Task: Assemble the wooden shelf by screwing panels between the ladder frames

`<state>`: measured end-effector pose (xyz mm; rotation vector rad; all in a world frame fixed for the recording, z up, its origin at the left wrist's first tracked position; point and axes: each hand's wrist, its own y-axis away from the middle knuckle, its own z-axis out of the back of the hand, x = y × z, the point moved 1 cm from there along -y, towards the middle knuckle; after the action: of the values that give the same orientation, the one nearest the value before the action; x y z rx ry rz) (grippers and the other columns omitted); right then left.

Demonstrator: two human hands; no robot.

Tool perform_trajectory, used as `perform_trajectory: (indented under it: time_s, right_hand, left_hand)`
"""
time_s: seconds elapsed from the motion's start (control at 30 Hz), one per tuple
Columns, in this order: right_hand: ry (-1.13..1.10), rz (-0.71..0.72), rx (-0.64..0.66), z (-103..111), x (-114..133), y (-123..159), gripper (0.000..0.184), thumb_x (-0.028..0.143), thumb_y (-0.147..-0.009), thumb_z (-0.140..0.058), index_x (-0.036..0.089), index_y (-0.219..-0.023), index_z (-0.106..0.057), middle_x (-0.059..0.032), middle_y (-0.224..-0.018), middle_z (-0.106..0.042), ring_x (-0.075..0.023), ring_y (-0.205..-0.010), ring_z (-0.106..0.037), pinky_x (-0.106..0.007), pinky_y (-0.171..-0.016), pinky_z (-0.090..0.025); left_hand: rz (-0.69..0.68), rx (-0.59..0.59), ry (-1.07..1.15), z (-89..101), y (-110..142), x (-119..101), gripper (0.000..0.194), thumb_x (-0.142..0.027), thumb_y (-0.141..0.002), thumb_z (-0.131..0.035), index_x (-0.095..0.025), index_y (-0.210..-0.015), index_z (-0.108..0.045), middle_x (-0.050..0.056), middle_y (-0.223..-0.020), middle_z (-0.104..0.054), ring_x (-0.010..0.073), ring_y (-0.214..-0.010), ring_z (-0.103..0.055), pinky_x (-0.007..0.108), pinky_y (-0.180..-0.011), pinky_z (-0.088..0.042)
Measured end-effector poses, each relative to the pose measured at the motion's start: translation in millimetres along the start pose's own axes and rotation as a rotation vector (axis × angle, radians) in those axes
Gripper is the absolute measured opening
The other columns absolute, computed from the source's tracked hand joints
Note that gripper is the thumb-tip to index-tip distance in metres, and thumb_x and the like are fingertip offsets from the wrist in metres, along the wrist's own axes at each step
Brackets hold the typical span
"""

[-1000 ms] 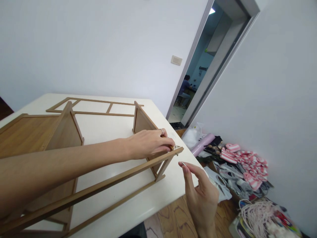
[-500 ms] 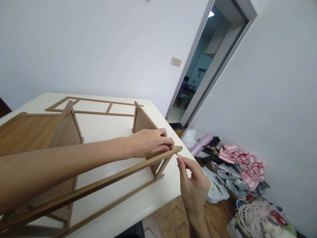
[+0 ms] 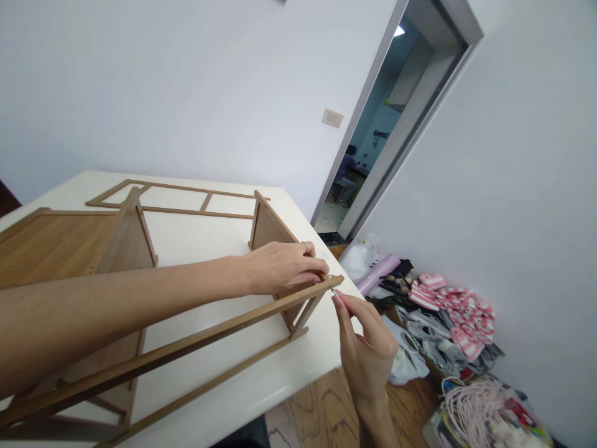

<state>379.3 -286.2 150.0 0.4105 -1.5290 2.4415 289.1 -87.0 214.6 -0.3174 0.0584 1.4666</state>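
Note:
A partly assembled wooden shelf frame lies on its side, with a long wooden rail [image 3: 186, 348] running along its near side. My left hand [image 3: 284, 267], a ring on one finger, reaches across the frame and is closed on the upper corner of the end wooden panel [image 3: 270, 227], beside the rail's end. Small shiny metal bits [image 3: 330, 277] show by its fingertips, too small to name. My right hand [image 3: 366, 339] pinches a thin metal piece [image 3: 334, 292] between thumb and forefinger, its tip against the outer side of the rail's end. Its kind cannot be made out.
Another ladder-like wooden frame [image 3: 177, 211] lies flat at the back of the white table [image 3: 200, 239]. Bags and boxes of cloth [image 3: 454, 311] crowd the floor at right, with a box of cords [image 3: 480, 410] nearer. A person [image 3: 346, 169] sits beyond the doorway.
The view has shifted very slightly. Both hands stay at the rail's end, and the frame has not visibly moved.

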Motion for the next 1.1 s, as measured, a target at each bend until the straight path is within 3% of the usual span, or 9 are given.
perform_trajectory:
  time_s: [0.13,0.33,0.47,0.53,0.63,0.73,0.9,1.1]
  right_hand:
    - [0.045,0.006,0.069,7,3,-8,0.012,0.014,-0.096,-0.069,0.021,-0.102,-0.075,-0.004,-0.093,-0.077,-0.0147,-0.08,-0.072,-0.028,-0.076,-0.059]
    - [-0.135,-0.259,0.099,5,-3,-5,0.012,0.028,-0.095,-0.073,0.024,-0.106,-0.075,0.0029,-0.077,-0.074,-0.0115,-0.063,-0.069,-0.024,-0.067,-0.058]
    - [-0.253,-0.334,0.098,0,-9,2,0.008,0.029,-0.094,-0.074,0.024,-0.1,-0.077,0.0026,-0.081,-0.076,-0.0119,-0.067,-0.072,-0.023,-0.066,-0.06]
    - [-0.212,-0.289,0.07,0,-9,3,0.008,0.027,-0.093,-0.075,0.024,-0.101,-0.077,0.0021,-0.084,-0.079,-0.0122,-0.069,-0.074,-0.023,-0.067,-0.06]
    - [-0.062,-0.082,0.026,2,-6,1,0.008,0.02,-0.093,-0.075,0.022,-0.101,-0.077,-0.0001,-0.091,-0.081,-0.0134,-0.075,-0.076,-0.023,-0.077,-0.062]
    - [0.018,0.089,0.06,5,0,-2,0.016,0.012,-0.094,-0.07,0.019,-0.109,-0.074,-0.0028,-0.098,-0.081,-0.0141,-0.084,-0.077,-0.024,-0.086,-0.061]
    - [0.069,0.201,0.181,10,3,-1,0.037,0.002,-0.095,-0.06,0.016,-0.128,-0.065,-0.0075,-0.113,-0.077,-0.0146,-0.102,-0.075,-0.025,-0.097,-0.057]
    - [0.165,0.342,0.188,10,0,-4,0.031,0.006,-0.097,-0.064,0.009,-0.128,-0.063,-0.0114,-0.108,-0.077,-0.0149,-0.096,-0.075,-0.024,-0.094,-0.055]
  left_hand:
    - [0.006,0.0,-0.005,-0.8,-1,0,0.029,-0.037,-0.108,-0.041,-0.033,-0.126,-0.063,0.004,-0.123,-0.06,0.019,-0.102,-0.066,0.028,-0.08,-0.052]
    - [0.017,0.003,-0.02,-1.4,-1,0,0.028,-0.037,-0.108,-0.042,-0.034,-0.126,-0.062,0.003,-0.122,-0.061,0.0197,-0.103,-0.067,0.029,-0.081,-0.052]
    - [0.023,0.0,-0.02,-1.5,-2,0,0.028,-0.038,-0.107,-0.041,-0.034,-0.126,-0.062,0.003,-0.122,-0.061,0.02,-0.102,-0.067,0.029,-0.08,-0.051]
    - [0.025,-0.002,-0.012,-1.4,-2,0,0.029,-0.038,-0.107,-0.041,-0.034,-0.126,-0.062,0.003,-0.121,-0.061,0.0205,-0.103,-0.067,0.029,-0.08,-0.051]
    - [0.023,-0.005,0.006,-1.7,-1,1,0.029,-0.038,-0.107,-0.042,-0.034,-0.127,-0.062,0.003,-0.121,-0.06,0.0207,-0.105,-0.067,0.029,-0.079,-0.051]
    - [0.016,-0.013,0.016,-2.6,-1,2,0.029,-0.038,-0.107,-0.043,-0.034,-0.127,-0.063,0.003,-0.12,-0.06,0.02,-0.103,-0.066,0.028,-0.078,-0.051]
    - [-0.006,-0.026,0.016,-3.9,-1,3,0.029,-0.038,-0.107,-0.042,-0.033,-0.126,-0.063,0.004,-0.119,-0.06,0.0193,-0.101,-0.066,0.028,-0.077,-0.051]
    - [0.008,-0.021,0.018,-3.2,-1,2,0.029,-0.037,-0.107,-0.042,-0.033,-0.127,-0.063,0.004,-0.122,-0.06,0.0201,-0.105,-0.066,0.028,-0.081,-0.053]
